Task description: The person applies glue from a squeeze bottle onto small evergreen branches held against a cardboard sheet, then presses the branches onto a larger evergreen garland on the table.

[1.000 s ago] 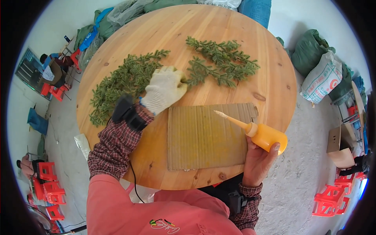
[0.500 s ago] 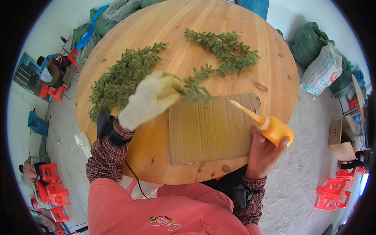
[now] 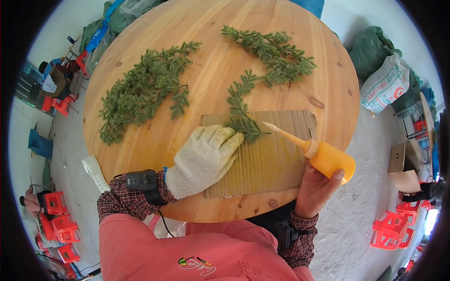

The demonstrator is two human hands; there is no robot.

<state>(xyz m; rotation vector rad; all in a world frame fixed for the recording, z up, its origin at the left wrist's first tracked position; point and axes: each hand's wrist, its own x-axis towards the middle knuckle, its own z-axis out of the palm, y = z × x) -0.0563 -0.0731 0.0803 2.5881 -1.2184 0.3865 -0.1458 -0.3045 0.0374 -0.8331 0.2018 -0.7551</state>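
Note:
My left hand (image 3: 206,153), in a white knit glove with yellowed fingers, rests over the cardboard sheet (image 3: 269,171). Its fingers are bent together at the near end of a green artificial fir sprig (image 3: 248,129), pinching it at the thumb side. That sprig lies on the cardboard's far edge, in line with more fir sprigs (image 3: 276,56) curving away to the right. Bare, my right hand (image 3: 316,189) is closed round the base of a yellow-orange squeeze bottle (image 3: 333,161). The bottle tilts so that its long pale nozzle points left, toward the sprig, apart from it.
A large heap of fir sprigs (image 3: 140,91) lies left on the round wooden table (image 3: 206,79). Full sacks (image 3: 386,84) stand on the floor at right. Red stools (image 3: 393,229) and an opened carton (image 3: 405,164) are further right. At left are other people and more stools.
My left hand has come down and nearer to me, onto the cardboard, bringing the sprig's end lower. The bottle in my right hand has shifted slightly down and right.

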